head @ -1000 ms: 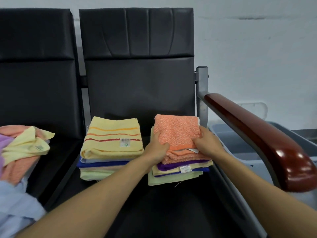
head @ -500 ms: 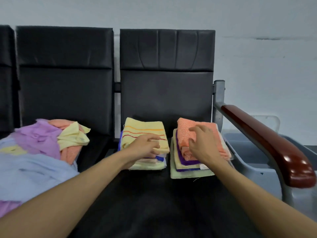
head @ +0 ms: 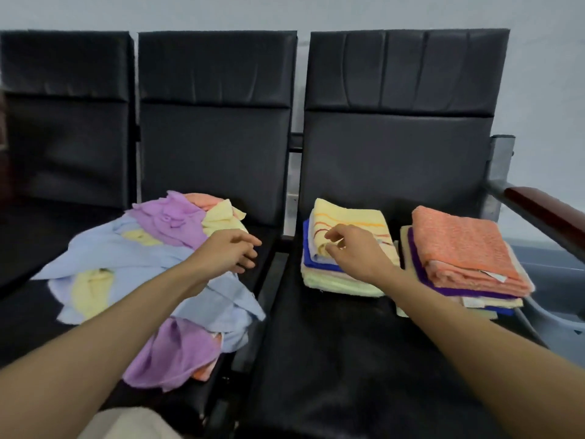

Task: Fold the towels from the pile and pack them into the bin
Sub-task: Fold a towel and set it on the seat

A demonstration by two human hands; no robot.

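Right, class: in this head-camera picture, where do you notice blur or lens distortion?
Head view: wide-angle bending bows the chair backs near the edges; the left hand and right hand look slightly soft; the orange towel weave stays fairly crisp; lighting is even, without glare.

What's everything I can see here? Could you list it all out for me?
seats: three, black padded, joined in a row along a pale wall
unfolded towel pile: one heap, light blue, purple, yellow and orange, on the middle seat
left folded stack: one, striped yellow towel on top, blue and pale green below, on the right seat
right folded stack: one, orange towel on top, purple, cream and blue below, beside the first stack
armrest: one, reddish-brown, right of the row
bin: one, grey, partly visible beyond the armrest
left hand: open, over the pile
right hand: open, over the left folded stack
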